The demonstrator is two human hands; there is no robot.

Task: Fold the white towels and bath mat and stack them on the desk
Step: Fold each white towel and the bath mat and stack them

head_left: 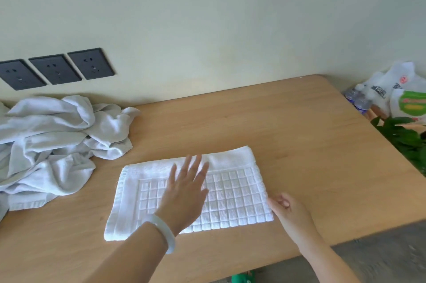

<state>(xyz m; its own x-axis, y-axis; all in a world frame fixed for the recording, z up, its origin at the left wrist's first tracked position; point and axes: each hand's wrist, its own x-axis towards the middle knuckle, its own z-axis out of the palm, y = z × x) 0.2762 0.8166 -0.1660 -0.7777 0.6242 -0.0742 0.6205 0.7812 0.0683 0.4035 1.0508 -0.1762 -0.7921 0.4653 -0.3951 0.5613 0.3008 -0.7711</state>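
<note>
— How far along are you?

— Not far, I'd judge. The bath mat [235,195] lies in the lower middle of the frame, flat on the desk [299,135]. It looks folded over at least once, since a second layer peeks out along its top edge towards the right.

— And your hands?

— My left hand [184,192], the one with the pale bracelet [161,234] at the wrist, lies flat on the middle of the mat. Its fingers are straight and spread, pressing down and gripping nothing. My right hand [288,209] is at the mat's lower right corner with its fingers curled in. They seem to pinch that edge, though the blur makes it hard to be sure.

— So the mat is finished?

— I doubt it. It looks wide enough for another fold, and that is likely what the pinched corner is for.

— What about the towels?

— The towels [50,139] sit in a crumpled heap at the left of the frame, against the wall below the dark sockets [55,68]. None of them is folded, and there is no stack yet.

— Anything in the way?

— The bags [396,89] and a plant [401,135] are at the far right, off the desk's edge and well apart from my work.
</note>
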